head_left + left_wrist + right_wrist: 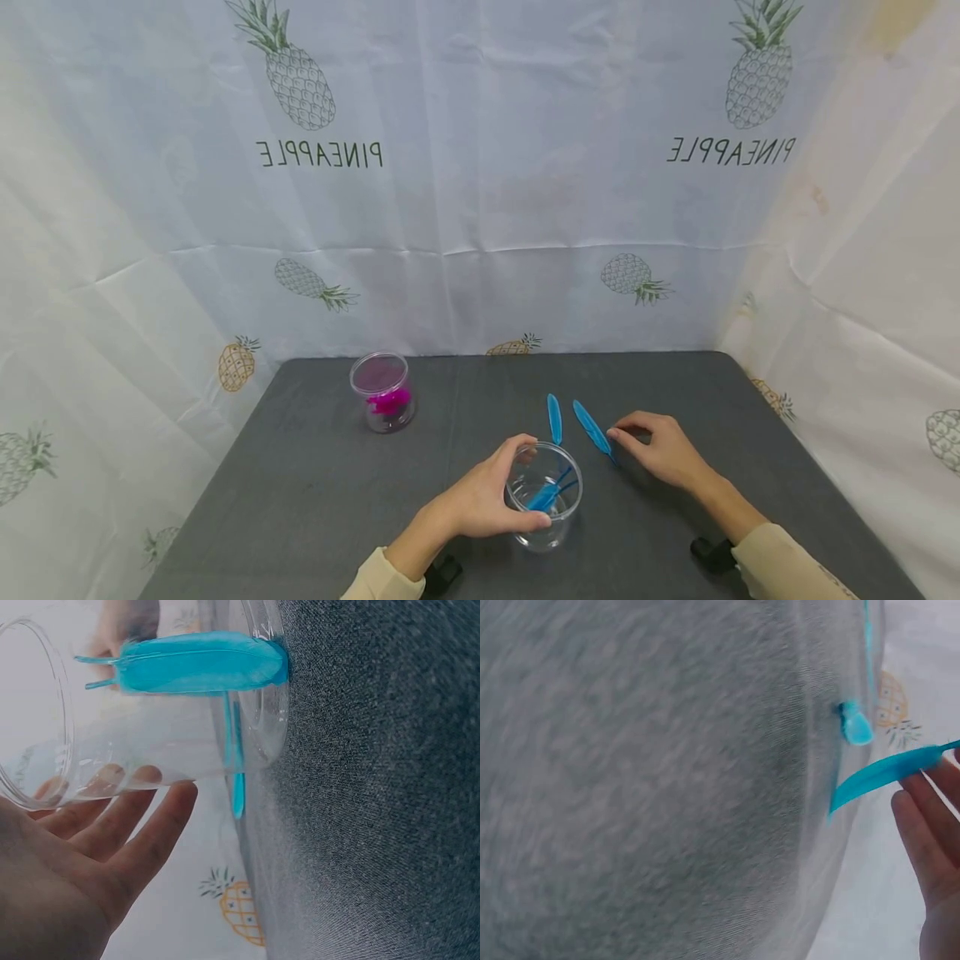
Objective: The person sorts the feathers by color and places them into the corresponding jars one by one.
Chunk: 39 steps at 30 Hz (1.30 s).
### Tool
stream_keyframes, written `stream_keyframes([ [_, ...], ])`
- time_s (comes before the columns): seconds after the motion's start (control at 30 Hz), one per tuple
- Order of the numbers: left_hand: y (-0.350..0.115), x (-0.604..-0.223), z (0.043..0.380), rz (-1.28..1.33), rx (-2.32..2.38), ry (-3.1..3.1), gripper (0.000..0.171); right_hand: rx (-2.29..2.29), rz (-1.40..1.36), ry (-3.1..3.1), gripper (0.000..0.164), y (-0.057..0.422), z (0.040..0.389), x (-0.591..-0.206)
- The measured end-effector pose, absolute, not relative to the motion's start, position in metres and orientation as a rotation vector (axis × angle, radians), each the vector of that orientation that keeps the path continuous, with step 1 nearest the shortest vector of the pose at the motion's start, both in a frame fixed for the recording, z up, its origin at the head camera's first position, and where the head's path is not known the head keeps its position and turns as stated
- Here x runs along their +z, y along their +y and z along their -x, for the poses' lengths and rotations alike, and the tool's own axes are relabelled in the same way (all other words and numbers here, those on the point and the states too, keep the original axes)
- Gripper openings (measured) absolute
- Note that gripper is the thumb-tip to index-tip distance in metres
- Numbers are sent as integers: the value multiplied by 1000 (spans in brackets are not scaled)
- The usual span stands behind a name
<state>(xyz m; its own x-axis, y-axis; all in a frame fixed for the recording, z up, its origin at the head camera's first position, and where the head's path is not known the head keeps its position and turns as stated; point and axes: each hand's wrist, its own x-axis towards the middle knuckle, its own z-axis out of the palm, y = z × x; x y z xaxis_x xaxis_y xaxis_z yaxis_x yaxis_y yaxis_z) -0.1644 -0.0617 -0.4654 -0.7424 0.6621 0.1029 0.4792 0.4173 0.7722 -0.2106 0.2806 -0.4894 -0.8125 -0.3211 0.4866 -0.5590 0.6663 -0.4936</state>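
Observation:
My left hand (pixel 487 492) grips a clear plastic cup (pixel 545 533) near its rim, thumb in front and fingers around the far side. The cup stands on the table, and blue feathers (pixel 202 662) lean inside it with two quills pointing up. To the right, my right hand (pixel 663 450) pinches a blue feather (pixel 885 774) between thumb and fingers near its quill end. The quill is up at the fingers and the vane tilts down toward the table. Another blue feather (pixel 554 418) lies on the table just behind the cup.
A second clear cup (pixel 380 377) with something bright magenta (pixel 389 402) in it stands at the back left of the dark grey table (pixel 315 517). A pineapple-print cloth (pixel 465 200) hangs behind the table and along both sides.

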Motion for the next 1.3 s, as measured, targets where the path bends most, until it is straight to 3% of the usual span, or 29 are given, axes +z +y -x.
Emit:
stream_keyframes([
  [0.8,-63,-465,164,-1002,1228,2452,88,1169,-600,-2238,12,271,203,-459],
  [1.3,-63,-466,164,-1002,1227,2454,91,1287,-724,-2059,27,248,188,-423],
])
